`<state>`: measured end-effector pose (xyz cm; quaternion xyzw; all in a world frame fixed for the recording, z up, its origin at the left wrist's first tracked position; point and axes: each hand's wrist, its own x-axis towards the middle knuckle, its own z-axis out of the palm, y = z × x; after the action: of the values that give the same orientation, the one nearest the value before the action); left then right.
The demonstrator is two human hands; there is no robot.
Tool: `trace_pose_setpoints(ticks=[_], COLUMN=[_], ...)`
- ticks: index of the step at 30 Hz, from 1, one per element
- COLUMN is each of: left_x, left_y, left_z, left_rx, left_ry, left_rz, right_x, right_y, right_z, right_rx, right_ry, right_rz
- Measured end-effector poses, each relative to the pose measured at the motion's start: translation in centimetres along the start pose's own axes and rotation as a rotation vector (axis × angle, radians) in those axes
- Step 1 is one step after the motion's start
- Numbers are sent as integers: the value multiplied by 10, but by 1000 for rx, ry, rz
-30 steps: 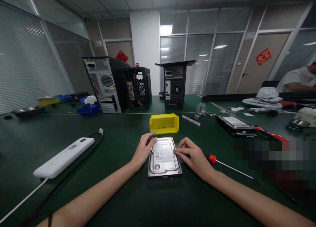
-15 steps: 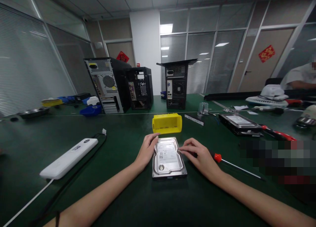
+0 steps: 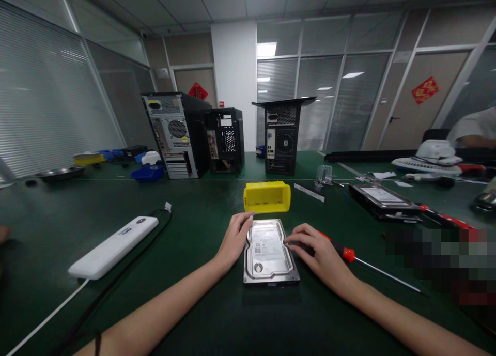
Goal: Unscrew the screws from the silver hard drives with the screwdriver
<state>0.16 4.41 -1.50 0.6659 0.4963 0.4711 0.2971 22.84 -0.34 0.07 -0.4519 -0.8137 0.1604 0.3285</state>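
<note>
A silver hard drive (image 3: 269,250) lies flat on the green table, label side up. Along its upper left edge rests my left hand (image 3: 233,241), its fingers against the drive's side and corner. My right hand (image 3: 318,252) is at the drive's right edge, thumb and fingertips brought together; whatever may be between them is too small to make out. A yellow bin (image 3: 267,197) stands just behind the drive. Partly under my right hand lies a screwdriver (image 3: 349,254) with a red and black handle, its shaft pointing right and toward me.
A white power strip (image 3: 114,247) with cables lies on the left. Computer cases (image 3: 176,134) stand at the back. Another drive (image 3: 383,201), red-handled tools (image 3: 445,216) and a clear container (image 3: 324,174) are on the right. A person's white sleeve (image 3: 475,128) shows at far right.
The whole view has shifted slightly, so things appear a little further right and lower. Both hands stay at the drive, and the right fingertips remain by its right edge.
</note>
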Motion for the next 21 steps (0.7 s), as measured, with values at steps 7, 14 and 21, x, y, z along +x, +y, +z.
trace_pose_setpoints(ticks=[7, 14, 21], left_x=[0, 1, 1], left_y=[2, 0, 2], left_z=[0, 0, 1], left_rx=[-13, -20, -16], left_ry=[-4, -16, -15], left_rz=[-1, 13, 6], right_x=[1, 1, 1], right_y=[3, 4, 2], right_z=[1, 1, 0], right_rx=[-3, 8, 32], right_ry=[17, 43, 18], right_rz=[-23, -80, -71])
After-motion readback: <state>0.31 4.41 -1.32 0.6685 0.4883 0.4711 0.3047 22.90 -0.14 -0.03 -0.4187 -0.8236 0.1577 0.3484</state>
